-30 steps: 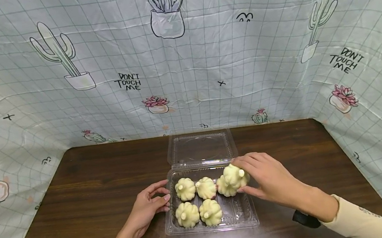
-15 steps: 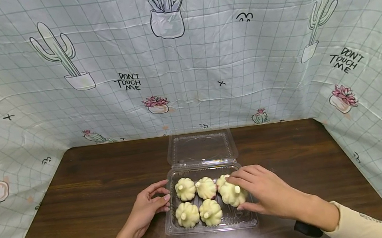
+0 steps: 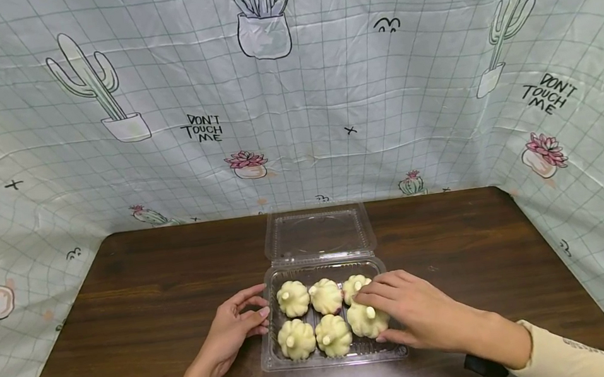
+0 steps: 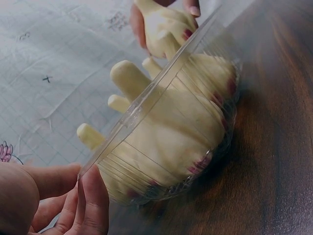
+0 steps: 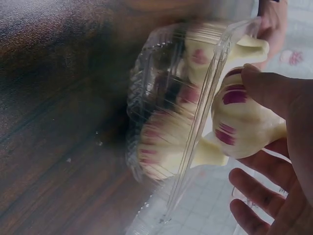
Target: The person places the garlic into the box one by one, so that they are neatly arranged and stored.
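Note:
A clear plastic clamshell container holds several pale garlic bulbs with purple streaks and upright stems. My left hand pinches the container's left rim between thumb and fingers, as the left wrist view shows. With thumb and fingers, my right hand grips another garlic bulb over the front right part of the container. In the right wrist view this bulb is at the rim, higher than the bulbs inside. Behind it, the back right bulb is partly hidden by my right fingers.
The container's lid lies folded back, open, behind it on the dark wood table. A pale grid-patterned cloth with printed cacti hangs around the back and sides.
My right hand has brought the held garlic bulb forward and down from over the back right bulb to the front right of the container. The left hand stays at the left rim.

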Demonstrator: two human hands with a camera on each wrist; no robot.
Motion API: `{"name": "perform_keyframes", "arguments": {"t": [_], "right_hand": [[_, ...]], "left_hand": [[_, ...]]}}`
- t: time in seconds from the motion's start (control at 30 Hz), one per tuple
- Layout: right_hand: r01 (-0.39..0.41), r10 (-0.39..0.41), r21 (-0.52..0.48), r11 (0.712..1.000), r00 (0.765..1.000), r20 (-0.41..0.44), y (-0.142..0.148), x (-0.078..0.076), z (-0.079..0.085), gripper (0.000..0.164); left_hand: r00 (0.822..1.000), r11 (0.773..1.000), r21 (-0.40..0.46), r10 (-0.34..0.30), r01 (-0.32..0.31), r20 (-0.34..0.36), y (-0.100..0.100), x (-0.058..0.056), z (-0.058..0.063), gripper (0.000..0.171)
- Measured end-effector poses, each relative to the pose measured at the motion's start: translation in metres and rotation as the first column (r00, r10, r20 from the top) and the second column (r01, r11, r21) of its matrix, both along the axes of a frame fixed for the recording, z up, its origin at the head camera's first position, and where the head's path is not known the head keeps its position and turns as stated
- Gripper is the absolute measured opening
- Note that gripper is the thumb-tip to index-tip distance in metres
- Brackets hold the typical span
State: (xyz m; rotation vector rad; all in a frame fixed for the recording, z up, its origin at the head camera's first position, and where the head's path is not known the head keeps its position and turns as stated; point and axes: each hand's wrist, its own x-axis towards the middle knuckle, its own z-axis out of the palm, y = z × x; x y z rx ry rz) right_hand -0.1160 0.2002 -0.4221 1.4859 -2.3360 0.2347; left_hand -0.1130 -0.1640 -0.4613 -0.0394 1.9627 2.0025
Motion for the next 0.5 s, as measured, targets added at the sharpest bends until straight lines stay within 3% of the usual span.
{"name": "perform_keyframes", "arguments": {"t": [0.5], "right_hand": [[-0.023,0.025,0.066,0.998,0.999,-0.020,-0.0007,-0.0006,-0.0019,0.073]], "left_hand": [[1.000,1.000,0.002,-0.005,0.005,-0.018,-0.0003,-0.0007,-0.0002,0.054]]}}
